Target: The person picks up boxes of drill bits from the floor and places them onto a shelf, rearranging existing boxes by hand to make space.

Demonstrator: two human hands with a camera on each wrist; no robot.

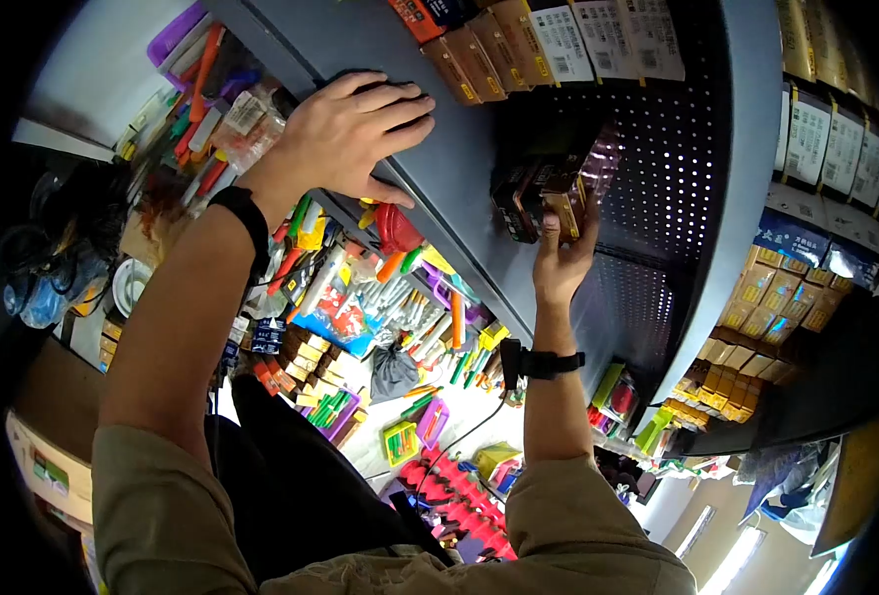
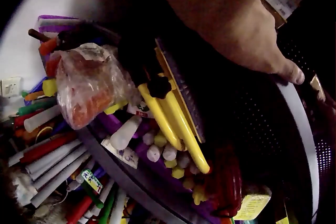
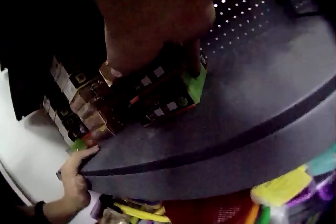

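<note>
One dark-brown cardboard box [image 1: 562,186] is in the grey metal shelf [image 1: 464,159], pinched by our right hand's grip [image 1: 565,260], likely so it won't tip. Our left hand [image 1: 355,134] lies spread on the shelf's edge, maybe steadying us.

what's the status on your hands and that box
Left hand resting on shelf. Right hand gripping box. More boxes nearby on the shelf; nothing plainly in the way.

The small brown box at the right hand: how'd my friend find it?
Find the dark grey shelf, then the right hand over it. Its thumb presses the small brown cardboard box, unlike brown and white boxes lined up at the picture's top.
</note>
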